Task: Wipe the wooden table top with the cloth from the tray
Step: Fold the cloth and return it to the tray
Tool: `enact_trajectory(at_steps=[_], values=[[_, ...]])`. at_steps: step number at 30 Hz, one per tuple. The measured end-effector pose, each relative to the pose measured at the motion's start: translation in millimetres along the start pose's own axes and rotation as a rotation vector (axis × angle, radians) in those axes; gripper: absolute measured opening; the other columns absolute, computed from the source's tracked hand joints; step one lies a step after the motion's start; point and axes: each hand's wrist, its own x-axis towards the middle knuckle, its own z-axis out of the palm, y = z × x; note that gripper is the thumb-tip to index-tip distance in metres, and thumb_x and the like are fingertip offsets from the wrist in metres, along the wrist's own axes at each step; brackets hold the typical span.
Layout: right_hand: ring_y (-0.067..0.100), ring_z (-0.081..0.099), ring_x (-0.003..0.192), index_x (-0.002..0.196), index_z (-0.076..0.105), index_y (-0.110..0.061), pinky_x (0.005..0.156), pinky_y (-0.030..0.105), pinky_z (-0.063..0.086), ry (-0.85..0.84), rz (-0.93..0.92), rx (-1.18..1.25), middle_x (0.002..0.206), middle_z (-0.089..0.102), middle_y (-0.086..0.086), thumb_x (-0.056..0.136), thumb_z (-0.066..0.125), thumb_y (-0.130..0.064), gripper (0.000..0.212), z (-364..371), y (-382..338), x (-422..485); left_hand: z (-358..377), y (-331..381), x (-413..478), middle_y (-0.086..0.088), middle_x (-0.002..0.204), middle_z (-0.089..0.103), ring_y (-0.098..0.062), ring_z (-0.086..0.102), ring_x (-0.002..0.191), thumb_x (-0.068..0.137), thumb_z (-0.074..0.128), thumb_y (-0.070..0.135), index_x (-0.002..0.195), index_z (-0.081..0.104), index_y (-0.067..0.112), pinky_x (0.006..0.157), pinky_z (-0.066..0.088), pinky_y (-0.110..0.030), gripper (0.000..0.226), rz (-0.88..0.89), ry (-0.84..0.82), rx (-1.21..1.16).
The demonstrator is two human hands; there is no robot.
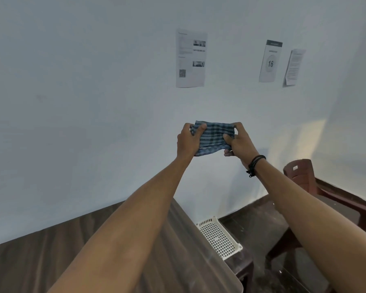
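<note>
A blue-grey checked cloth (pixel 212 137) is stretched in the air in front of the wall, well above the table. My left hand (pixel 187 142) grips its left end and my right hand (pixel 239 142) grips its right end, both arms reaching forward and up. The wooden table top (pixel 40 254) lies low in the picture, partly hidden under my left forearm. A white perforated tray (pixel 219 237) sits just beyond the table's right edge on a dark stool, with nothing visible in it.
A dark red plastic chair (pixel 317 182) stands at the right by the wall. Printed sheets (pixel 190 58) and a calendar page (pixel 270 61) hang on the white wall. Dark floor (pixel 262 220) shows between the table and the chair.
</note>
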Motion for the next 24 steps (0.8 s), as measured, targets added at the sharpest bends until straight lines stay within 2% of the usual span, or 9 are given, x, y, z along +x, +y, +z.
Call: enact_trajectory(at_steps=[3,6,8,13,19,24], values=[[0.016,0.054,0.056,0.122,0.042,-0.01,0.059,0.031,0.058,-0.04,0.018,0.034,0.095,0.06,0.012,0.104,0.052,-0.011,0.021,-4.1,21.7,30.4,16.4,-16.9,21.6,0.0,0.099,0.069,-0.014,0.068,0.087,0.087,0.068,0.058,0.107,0.06,0.013,0.073,0.057,-0.03,0.051,-0.006,-0.001,-0.022],[0.018,0.054,0.057,0.126,0.041,-0.01,0.059,0.03,0.059,-0.087,0.111,0.109,0.099,0.06,0.014,0.102,0.057,-0.011,0.028,-1.1,48.1,57.2,25.0,-37.9,32.8,0.001,0.103,0.069,-0.009,0.066,0.087,0.086,0.072,0.053,0.115,0.059,0.013,0.068,0.053,-0.019,0.051,-0.031,-0.014,-0.008],[0.018,0.056,0.057,0.128,0.043,-0.011,0.06,0.03,0.061,-0.133,0.193,0.143,0.099,0.062,0.013,0.1,0.06,-0.01,0.032,1.9,69.7,73.2,31.6,-59.0,38.5,0.001,0.105,0.069,-0.009,0.067,0.089,0.086,0.075,0.049,0.117,0.058,0.013,0.068,0.053,-0.017,0.051,-0.067,-0.039,0.007],[0.02,0.063,0.063,0.129,0.047,-0.012,0.065,0.033,0.063,-0.253,0.34,0.158,0.097,0.066,0.01,0.099,0.063,-0.01,0.034,6.0,138.7,111.9,58.0,-124.5,49.8,-0.001,0.113,0.068,-0.016,0.067,0.1,0.088,0.074,0.041,0.125,0.057,0.013,0.083,0.057,-0.028,0.049,-0.195,-0.088,0.06],[0.022,0.066,0.067,0.131,0.048,-0.009,0.072,0.037,0.064,-0.363,0.421,0.151,0.098,0.068,0.011,0.098,0.065,-0.01,0.037,-2.2,227.0,175.1,112.1,-186.6,76.0,-0.001,0.117,0.068,-0.017,0.066,0.105,0.09,0.073,0.029,0.128,0.057,0.015,0.091,0.057,-0.035,0.044,-0.322,-0.085,0.09],[0.021,0.067,0.068,0.129,0.05,-0.011,0.061,0.031,0.062,-0.414,0.508,0.12,0.098,0.069,0.009,0.098,0.064,-0.01,0.034,-17.0,291.7,221.2,168.9,-232.5,98.5,0.0,0.118,0.067,-0.019,0.066,0.107,0.091,0.071,0.023,0.128,0.058,0.016,0.09,0.057,-0.037,0.04,-0.431,-0.075,0.105]])
